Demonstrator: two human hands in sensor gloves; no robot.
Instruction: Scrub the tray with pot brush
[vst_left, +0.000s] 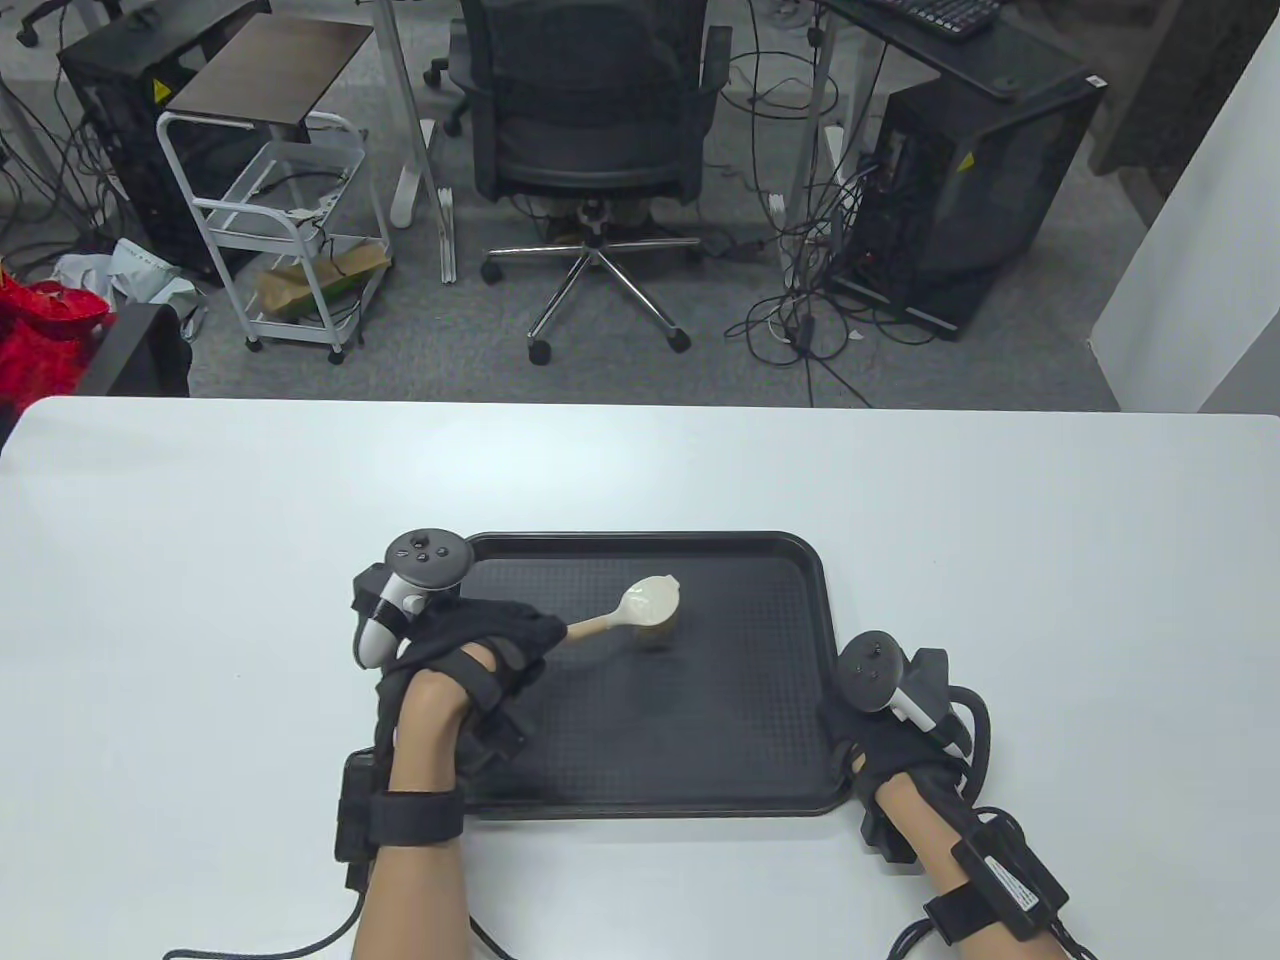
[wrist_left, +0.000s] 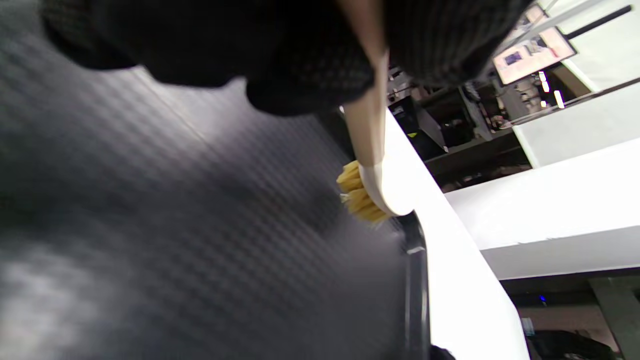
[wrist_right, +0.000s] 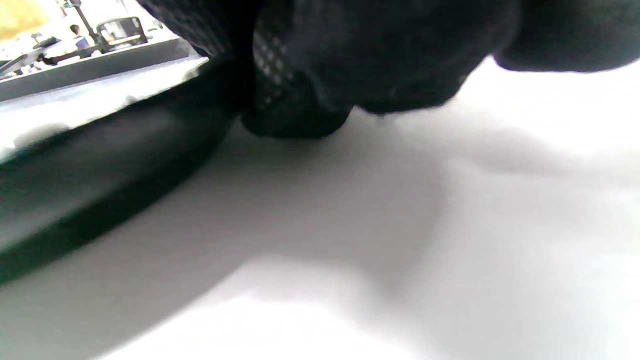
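Note:
A black textured tray (vst_left: 760, 560) lies on the white table near the front edge. My left hand (vst_left: 490, 640) grips the wooden handle of a pot brush (vst_left: 648, 602), whose white head sits over the tray's middle with its yellow bristles down on the tray floor. In the left wrist view the brush (wrist_left: 372, 185) runs from my gloved fingers (wrist_left: 300, 70) to the bristles on the tray (wrist_left: 150, 225). My right hand (vst_left: 865, 730) holds the tray's right rim near its front corner. In the right wrist view its fingers (wrist_right: 310, 100) touch the tray's edge (wrist_right: 100, 170).
The white table (vst_left: 1000, 550) spreads wide around the tray. Beyond its far edge stand an office chair (vst_left: 590, 140), a white rolling cart (vst_left: 280, 200) and computer towers (vst_left: 960, 200) on the floor.

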